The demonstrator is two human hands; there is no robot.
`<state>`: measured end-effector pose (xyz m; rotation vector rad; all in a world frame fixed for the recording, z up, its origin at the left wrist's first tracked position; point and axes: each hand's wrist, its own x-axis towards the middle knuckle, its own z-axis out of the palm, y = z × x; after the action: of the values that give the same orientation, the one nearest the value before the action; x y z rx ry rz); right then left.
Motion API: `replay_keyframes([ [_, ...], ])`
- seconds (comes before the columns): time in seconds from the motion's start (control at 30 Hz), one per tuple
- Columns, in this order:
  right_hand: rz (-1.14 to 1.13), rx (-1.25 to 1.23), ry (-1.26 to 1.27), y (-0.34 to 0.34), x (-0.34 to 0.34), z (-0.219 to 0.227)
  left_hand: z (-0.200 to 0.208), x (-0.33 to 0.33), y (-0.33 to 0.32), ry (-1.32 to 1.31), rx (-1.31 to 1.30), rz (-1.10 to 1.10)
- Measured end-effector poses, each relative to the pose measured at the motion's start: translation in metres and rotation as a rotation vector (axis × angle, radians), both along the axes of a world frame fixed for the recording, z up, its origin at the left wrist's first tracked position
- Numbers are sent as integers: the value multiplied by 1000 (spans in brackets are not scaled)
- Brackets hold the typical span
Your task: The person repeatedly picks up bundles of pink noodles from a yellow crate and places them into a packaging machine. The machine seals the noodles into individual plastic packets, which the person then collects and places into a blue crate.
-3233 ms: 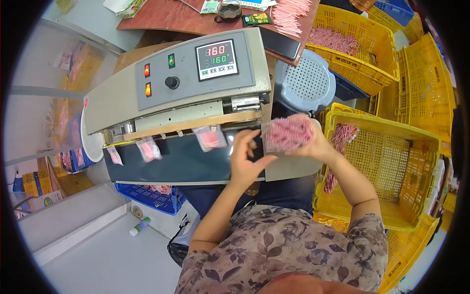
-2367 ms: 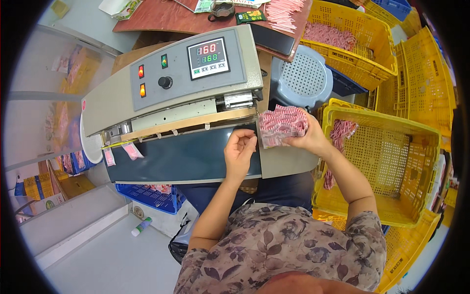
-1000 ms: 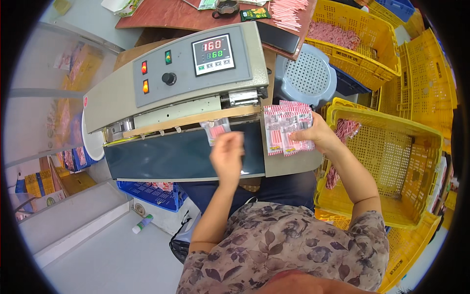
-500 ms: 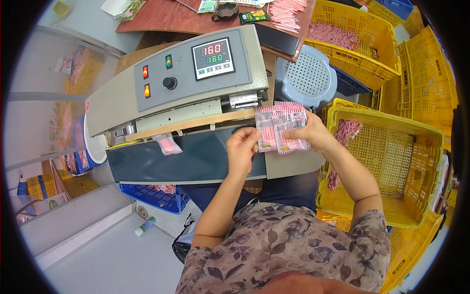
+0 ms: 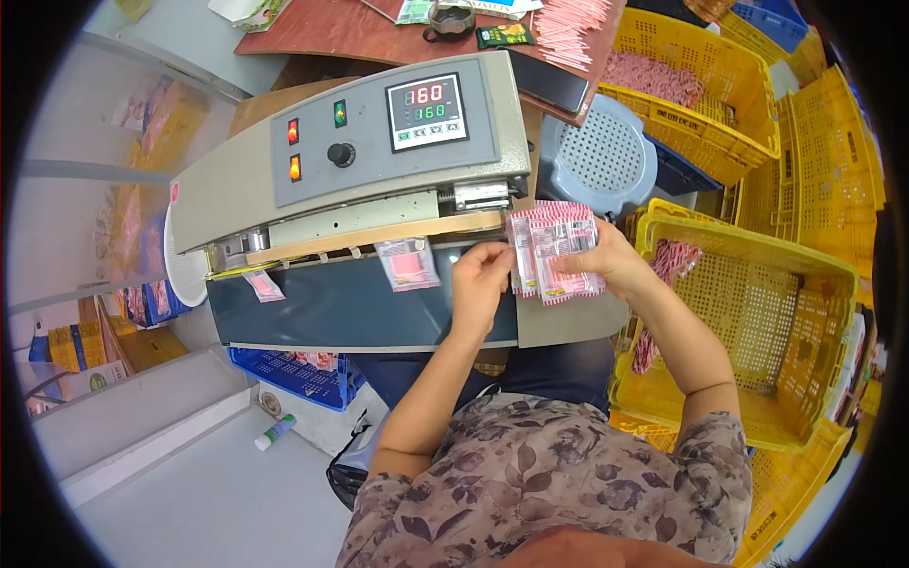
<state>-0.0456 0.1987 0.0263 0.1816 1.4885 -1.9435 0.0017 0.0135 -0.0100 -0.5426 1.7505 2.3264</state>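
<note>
In my right hand (image 5: pixel 614 263) is a fanned stack of small clear-and-pink striped packets (image 5: pixel 559 270), held at the right end of a band sealing machine (image 5: pixel 350 156). The thumb lies across the front of the stack. My left hand (image 5: pixel 480 284) is closed, its thumb and fingertips pinching the stack's left edge; how many packets they grip cannot be seen. Left of that hand, a packet with pink contents (image 5: pixel 408 266) hangs by its upper edge from the machine's tan belt (image 5: pixel 379 237). A second packet (image 5: pixel 264 286) hangs tilted near the belt's left end.
A blue-grey stool (image 5: pixel 597 151) stands behind the stack. Yellow crates (image 5: pixel 748 237) fill the right side, some with pink striped items. Pink sticks (image 5: pixel 573 33), a glass cup (image 5: pixel 450 23) and a phone (image 5: pixel 549 83) lie on the red table. A blue basket (image 5: pixel 294 379) sits below the machine.
A packet now hangs from the belt just left of my left hand. The earlier hanging packet has travelled left along the machine. The view has shifted slightly; both hands remain at the stack.
</note>
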Motion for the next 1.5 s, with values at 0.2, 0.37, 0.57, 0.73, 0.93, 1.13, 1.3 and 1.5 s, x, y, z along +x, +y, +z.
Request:
replay_keyframes([
  [0.2, -18, -13, -37, 4, 1, -4, 0, -1, -29, -80, 107, 178],
  [0.37, -16, -3, -42, -1, 1, 4, -6, 17, -51, 310, -314, 533],
  [0.57, 1, -8, -21, -5, 0, -4, -1, 2, 6, 18, -12, 41],
  [0.73, 15, -10, -33, -2, -1, -2, -4, 1, -26, -71, 162, 214],
  [0.93, 103, 27, 149, 1, 0, -6, -5, 25, -58, 293, -362, 560],
  [1.13, 63, 155, 482, 10, 21, -20, 1, 22, -6, 370, -348, -74],
  [1.3, 164, 110, 743, 24, 22, -19, 9, 10, 3, 518, -453, -317],
  [1.5, 55, 125, 396, 24, 22, -23, -7, 8, 5, 245, -151, -275],
])
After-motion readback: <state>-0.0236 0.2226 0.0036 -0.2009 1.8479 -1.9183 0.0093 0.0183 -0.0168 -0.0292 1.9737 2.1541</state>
